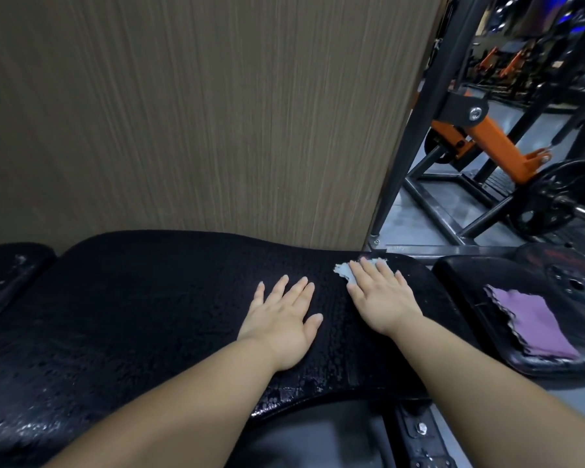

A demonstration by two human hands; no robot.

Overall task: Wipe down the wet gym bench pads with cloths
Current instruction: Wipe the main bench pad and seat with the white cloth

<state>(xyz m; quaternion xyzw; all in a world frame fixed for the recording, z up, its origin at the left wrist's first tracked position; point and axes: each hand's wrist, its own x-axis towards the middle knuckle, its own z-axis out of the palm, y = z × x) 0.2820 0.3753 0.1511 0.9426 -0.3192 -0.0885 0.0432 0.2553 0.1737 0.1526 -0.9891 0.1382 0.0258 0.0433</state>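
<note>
A long black bench pad (149, 315) covered in water droplets stretches across the view. My left hand (284, 319) lies flat on it, fingers apart, with nothing under it. My right hand (382, 295) presses flat on a grey-blue cloth (343, 271) near the pad's far right end; only the cloth's edges show past my fingers. A purple cloth (534, 324) lies on the smaller black seat pad (480, 319) to the right.
A wood-grain wall panel (200, 113) rises directly behind the bench. A second black pad (11, 265) sits at the far left. To the right stand a black and orange machine frame (487, 133) and weight plates (554, 197) on the grey floor.
</note>
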